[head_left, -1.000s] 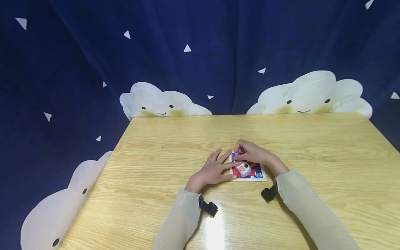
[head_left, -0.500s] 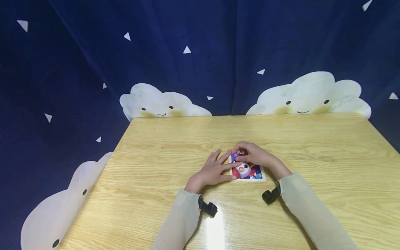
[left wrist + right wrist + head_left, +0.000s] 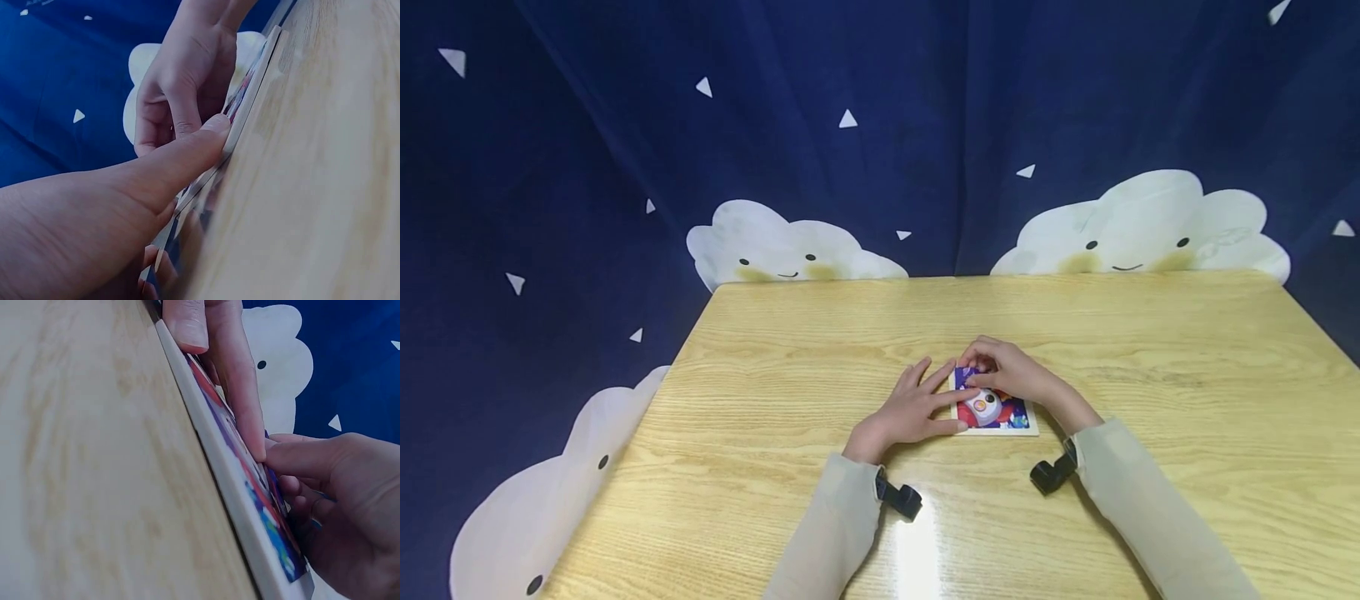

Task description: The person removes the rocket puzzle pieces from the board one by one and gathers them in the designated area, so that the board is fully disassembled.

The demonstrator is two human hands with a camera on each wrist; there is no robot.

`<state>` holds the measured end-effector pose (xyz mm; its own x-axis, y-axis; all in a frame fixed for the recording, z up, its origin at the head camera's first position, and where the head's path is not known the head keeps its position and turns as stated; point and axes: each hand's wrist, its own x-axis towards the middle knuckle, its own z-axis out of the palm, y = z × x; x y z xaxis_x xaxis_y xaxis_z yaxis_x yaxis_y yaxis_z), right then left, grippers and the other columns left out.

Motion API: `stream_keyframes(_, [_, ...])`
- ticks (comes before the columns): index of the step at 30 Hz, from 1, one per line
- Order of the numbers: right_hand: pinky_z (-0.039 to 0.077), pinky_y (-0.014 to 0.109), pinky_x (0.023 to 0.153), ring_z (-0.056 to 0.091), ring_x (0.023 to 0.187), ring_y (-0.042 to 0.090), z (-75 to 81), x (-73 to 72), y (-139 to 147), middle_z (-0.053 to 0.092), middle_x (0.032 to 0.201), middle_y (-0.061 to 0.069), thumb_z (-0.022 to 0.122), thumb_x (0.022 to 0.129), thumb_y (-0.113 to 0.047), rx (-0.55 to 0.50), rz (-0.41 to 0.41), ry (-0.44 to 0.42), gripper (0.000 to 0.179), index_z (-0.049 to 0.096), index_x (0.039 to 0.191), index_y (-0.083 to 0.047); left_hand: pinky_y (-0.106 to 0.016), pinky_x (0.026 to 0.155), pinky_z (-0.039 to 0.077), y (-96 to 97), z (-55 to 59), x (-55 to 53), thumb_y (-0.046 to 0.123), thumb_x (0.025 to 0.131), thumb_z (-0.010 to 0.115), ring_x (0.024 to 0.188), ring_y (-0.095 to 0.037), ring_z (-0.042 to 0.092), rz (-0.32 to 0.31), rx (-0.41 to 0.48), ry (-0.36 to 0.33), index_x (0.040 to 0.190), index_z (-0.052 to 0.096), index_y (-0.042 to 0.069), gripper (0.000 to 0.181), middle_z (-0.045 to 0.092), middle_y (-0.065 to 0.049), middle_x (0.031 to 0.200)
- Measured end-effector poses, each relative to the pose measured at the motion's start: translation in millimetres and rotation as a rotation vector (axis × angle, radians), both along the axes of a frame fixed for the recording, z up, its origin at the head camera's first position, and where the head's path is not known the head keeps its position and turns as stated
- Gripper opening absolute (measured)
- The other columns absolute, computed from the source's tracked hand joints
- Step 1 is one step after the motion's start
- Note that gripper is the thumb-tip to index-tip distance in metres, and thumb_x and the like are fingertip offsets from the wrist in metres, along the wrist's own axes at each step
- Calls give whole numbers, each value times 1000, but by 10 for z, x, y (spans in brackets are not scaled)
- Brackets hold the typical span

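One picture board (image 3: pixel 996 414) is lying flat.
Left grip (image 3: pixel 912 413), spread, is pressing it; right grip (image 3: pixel 1013 372) is touching it, pinch unclear.

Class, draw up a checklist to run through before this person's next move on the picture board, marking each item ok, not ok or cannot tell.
1. Picture board resting on the wooden table: ok.
2. Left hand on the board: ok, thumb at its near-left corner.
3. Right hand at the board's far-left part: ok.
4. Cartoon face fully uncovered: not ok, the left index finger overlaps it.
5. Right fingers pinching a loose piece: cannot tell, the hand hides it.
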<state>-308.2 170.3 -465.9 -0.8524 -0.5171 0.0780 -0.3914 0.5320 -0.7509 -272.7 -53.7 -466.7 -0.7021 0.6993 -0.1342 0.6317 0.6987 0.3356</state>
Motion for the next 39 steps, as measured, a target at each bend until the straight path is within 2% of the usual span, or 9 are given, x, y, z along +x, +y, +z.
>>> stream_keyframes(3, [44,20,69,50,79,11,17,9,8,59,92,7,68,90,-7,3,0,36,17,64,107,-6,-58,123,7,5,-3,-1,51,98,50,153,-39,-1,-2,2,5,151,34,41,55,6,-1,168])
stream_keyframes(9, [43,20,68,50,77,11,44,33,14,59,89,6,68,90,-7,3,-21,20,16,64,106,-5,-57,123,7,11,1,6,51,98,50,154,-38,0,0,0,11,150,34,42,55,8,-2,167])
stream_keyframes(25, [42,22,69,49,80,16,5,29,-4,61,95,6,66,92,-7,-24,-46,-17,18,66,109,-10,-60,122,6,24,16,11,53,98,48,153,-39,-1,-4,-10,9,151,32,43,56,6,-2,167])
stream_keyframes(32, [43,22,68,51,79,15,2,32,13,62,94,6,66,91,-6,-22,-56,-19,19,67,110,-10,-58,123,3,26,15,35,60,92,55,154,-38,-3,18,9,-13,150,31,46,65,3,1,168])
stream_keyframes(39, [45,22,71,53,81,15,5,32,22,63,96,7,65,92,-4,-39,-53,-33,19,67,110,-11,-58,123,3,21,1,21,59,91,56,154,-38,-4,15,18,-17,150,31,45,66,2,1,168])
